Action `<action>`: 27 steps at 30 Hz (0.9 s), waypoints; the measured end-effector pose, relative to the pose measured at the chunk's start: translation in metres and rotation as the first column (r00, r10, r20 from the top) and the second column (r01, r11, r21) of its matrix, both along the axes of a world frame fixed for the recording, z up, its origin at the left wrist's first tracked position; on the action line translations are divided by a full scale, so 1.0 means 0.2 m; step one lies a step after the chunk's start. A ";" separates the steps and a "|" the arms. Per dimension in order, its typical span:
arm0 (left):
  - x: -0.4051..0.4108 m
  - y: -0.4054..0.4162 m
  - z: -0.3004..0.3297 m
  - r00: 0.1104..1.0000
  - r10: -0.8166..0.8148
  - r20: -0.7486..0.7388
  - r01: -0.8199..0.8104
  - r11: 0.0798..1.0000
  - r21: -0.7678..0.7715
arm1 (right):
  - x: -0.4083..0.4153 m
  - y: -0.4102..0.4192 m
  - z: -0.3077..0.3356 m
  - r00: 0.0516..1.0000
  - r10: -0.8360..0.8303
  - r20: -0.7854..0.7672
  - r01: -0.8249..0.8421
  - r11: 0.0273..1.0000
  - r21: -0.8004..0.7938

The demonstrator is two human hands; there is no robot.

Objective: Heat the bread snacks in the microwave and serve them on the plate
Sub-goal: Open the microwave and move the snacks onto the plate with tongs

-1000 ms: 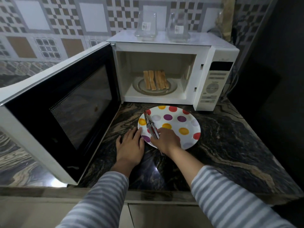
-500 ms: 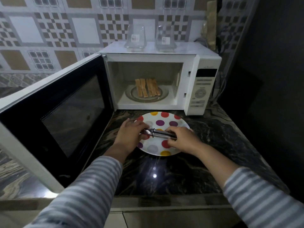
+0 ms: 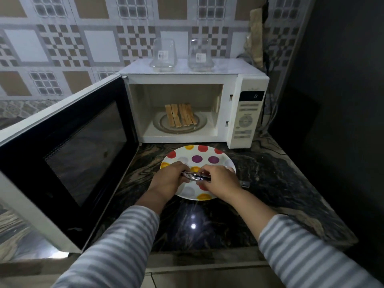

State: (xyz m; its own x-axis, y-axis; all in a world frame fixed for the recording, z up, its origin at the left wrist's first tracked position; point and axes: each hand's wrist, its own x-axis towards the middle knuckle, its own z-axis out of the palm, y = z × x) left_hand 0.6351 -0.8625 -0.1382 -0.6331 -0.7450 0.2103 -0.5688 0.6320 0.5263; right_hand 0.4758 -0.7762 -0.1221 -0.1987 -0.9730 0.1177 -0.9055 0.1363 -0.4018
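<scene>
Although they look stiff and dry, the bread sticks (image 3: 180, 118) lying side by side on the turntable (image 3: 199, 126) inside the microwave (image 3: 245, 113) are probably light and brittle, apt to snap or crumble if pinched hard at an end, and likely hot if heating is done; a gentle hold across the middle of one or two at a time seems safest, and the tongs (image 3: 196, 176) suit that. Both hands hold those metal tongs crosswise just above the plate (image 3: 204, 157): the left hand (image 3: 169, 179) is closed around one end, the right hand (image 3: 220, 180) curled over the other, though whether the tongs are sprung apart or squeezed together cannot be told. Smooth metal may slip on a dry crust, so a light, even squeeze would be wise. Spotted and glossy, the plate sits on the dark counter (image 3: 280, 175) right before the microwave, whose door (image 3: 68, 154) stands wide to the left, leaving a short carry. Two glass jars (image 3: 164, 55) stand on top.
</scene>
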 end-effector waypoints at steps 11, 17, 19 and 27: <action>0.07 -0.05 -0.02 0.997 0.053 -0.047 -0.054 0.998 -0.010 | -0.24 0.12 0.03 0.993 -0.045 -0.110 0.054 0.995 0.082; 0.05 -0.03 0.01 0.993 0.028 -0.112 -0.023 0.999 0.046 | -0.08 0.05 0.07 0.983 0.142 -0.115 -0.126 0.982 0.142; 0.06 -0.04 -0.01 0.994 0.011 -0.108 -0.006 0.999 0.042 | -0.06 0.04 0.05 0.988 0.134 -0.072 -0.122 0.980 0.156; 0.11 -0.11 -0.09 0.972 0.175 -0.156 -0.187 0.980 -0.068 | -0.14 -0.10 0.06 0.997 -0.007 -0.076 0.016 0.994 0.108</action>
State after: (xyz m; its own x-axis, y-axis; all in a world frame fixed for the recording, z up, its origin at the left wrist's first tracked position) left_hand 0.6579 -0.8855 -0.1557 -0.4466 -0.8206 0.3566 -0.5971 0.5701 0.5643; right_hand 0.4469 -0.7965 -0.1105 -0.2045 -0.9785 0.0265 -0.9308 0.1860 -0.3147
